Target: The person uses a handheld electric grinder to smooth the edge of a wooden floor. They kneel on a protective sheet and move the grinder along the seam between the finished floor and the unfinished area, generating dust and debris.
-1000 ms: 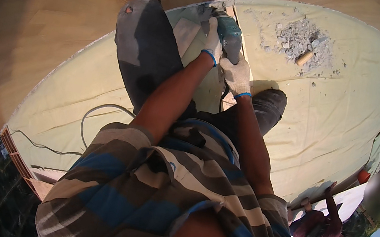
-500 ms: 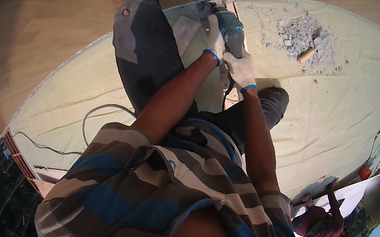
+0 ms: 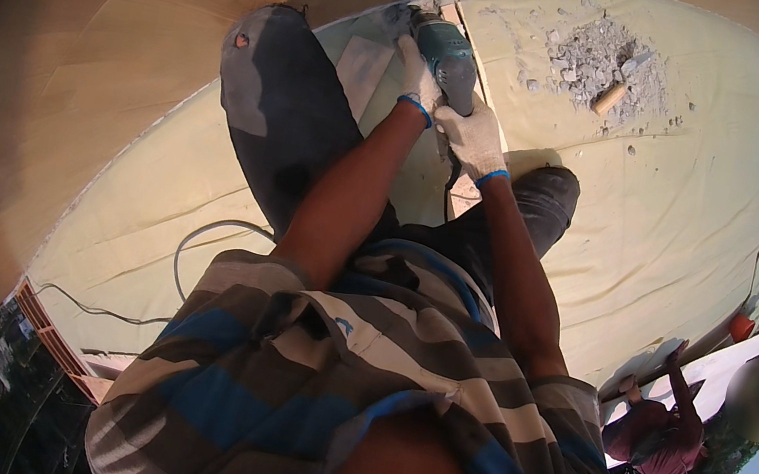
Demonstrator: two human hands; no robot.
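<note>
Both gloved hands hold a teal power tool with a dark grey rear grip, which looks like a hammer drill (image 3: 445, 50), against the foot of the curved tan wall. My left hand (image 3: 416, 73), in a white knit glove with a blue cuff, is wrapped round the left side of its body. At the rear grip, my right hand (image 3: 474, 139) is closed, in a matching glove. The tool's front end meets the wall's edge, and its tip is too dark to make out. A dark cord (image 3: 454, 171) hangs beneath my right hand toward my knees.
Grey rubble (image 3: 589, 59) with a tan wooden handle (image 3: 609, 99) lies right on the yellowish sheet (image 3: 651, 224). A flat board (image 3: 363, 72) is beside my left knee. A grey hose (image 3: 184, 248) curves left. A person in maroon (image 3: 660, 434) bends over a board, lower right.
My view has shifted slightly. Both hands stay on the hammer drill, which sits slightly further left in view. The person at lower right appears a little lower and further right.
</note>
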